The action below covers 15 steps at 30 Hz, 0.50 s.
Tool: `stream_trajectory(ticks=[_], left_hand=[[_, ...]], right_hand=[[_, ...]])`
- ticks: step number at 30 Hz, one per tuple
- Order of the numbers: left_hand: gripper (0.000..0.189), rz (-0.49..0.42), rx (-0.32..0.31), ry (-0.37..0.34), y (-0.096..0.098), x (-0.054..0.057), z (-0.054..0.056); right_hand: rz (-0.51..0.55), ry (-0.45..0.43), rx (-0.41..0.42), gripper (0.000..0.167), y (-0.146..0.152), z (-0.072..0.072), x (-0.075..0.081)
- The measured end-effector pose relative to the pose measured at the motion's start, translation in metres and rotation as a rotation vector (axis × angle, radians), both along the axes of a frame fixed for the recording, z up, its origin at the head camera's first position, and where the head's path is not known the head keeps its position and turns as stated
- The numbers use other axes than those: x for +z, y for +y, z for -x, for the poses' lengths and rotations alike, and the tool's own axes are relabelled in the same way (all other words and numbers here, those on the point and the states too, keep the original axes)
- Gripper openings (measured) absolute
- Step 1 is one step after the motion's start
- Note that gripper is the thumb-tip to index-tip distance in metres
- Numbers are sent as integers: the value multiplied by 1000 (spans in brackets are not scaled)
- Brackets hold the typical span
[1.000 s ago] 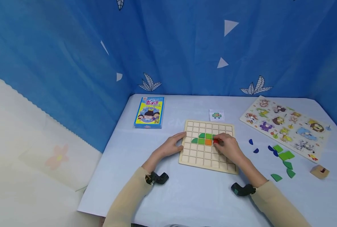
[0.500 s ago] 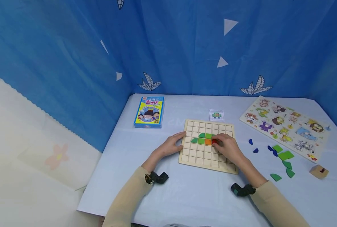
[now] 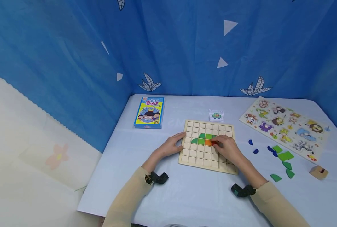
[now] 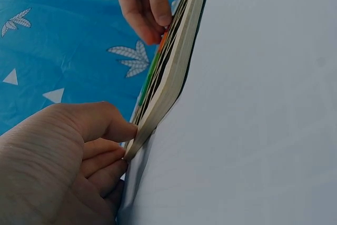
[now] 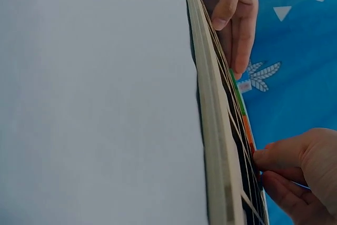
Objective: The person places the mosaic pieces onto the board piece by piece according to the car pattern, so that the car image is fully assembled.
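Note:
A wooden grid board (image 3: 208, 163) lies on the table. My left hand (image 3: 169, 146) rests at the board's left edge, its thumb spread from fairly straight fingers; in the left wrist view the thumb touches the rim. My right hand (image 3: 228, 148) pinches a small red tile (image 3: 214, 143), largely hidden under the fingertips, at the board's surface. Left of it sits an orange square tile (image 3: 208, 142). Green square tiles (image 3: 208, 136) and dark green quarter-round tiles (image 3: 195, 140) lie in cells nearby. Right of the top green square, another dark green piece is partly covered by the hand.
A small pattern card (image 3: 216, 115) lies behind the board. To the right are blue half-round tiles (image 3: 255, 151), loose green tiles (image 3: 286, 155), an animal puzzle board (image 3: 284, 126) and a wooden block (image 3: 319, 172). A boxed card game (image 3: 149, 112) lies at back left.
My right hand has shifted slightly left with the red tile, closer to the orange square. My left hand has stayed at the board's edge.

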<state>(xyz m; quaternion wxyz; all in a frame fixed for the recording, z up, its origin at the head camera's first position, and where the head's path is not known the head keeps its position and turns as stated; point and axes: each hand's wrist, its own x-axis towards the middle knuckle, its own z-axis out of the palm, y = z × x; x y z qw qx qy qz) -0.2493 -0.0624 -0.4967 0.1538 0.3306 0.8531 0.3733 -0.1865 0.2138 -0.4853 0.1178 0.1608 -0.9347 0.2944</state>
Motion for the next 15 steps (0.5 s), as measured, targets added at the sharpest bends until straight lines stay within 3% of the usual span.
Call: stream_trajectory(ticks=[8,12,15], left_hand=[[63,-14,-20,26,0,-4,-1],[63,5,-11,24,1,-5,0],[65,11,13,-7,0,-3,1]], right_hand=[[115,-77,-55,21,13,-15,24],[137,-57,-127,24,49,-25,36],[125,-20,-231,29,84,-35,39]])
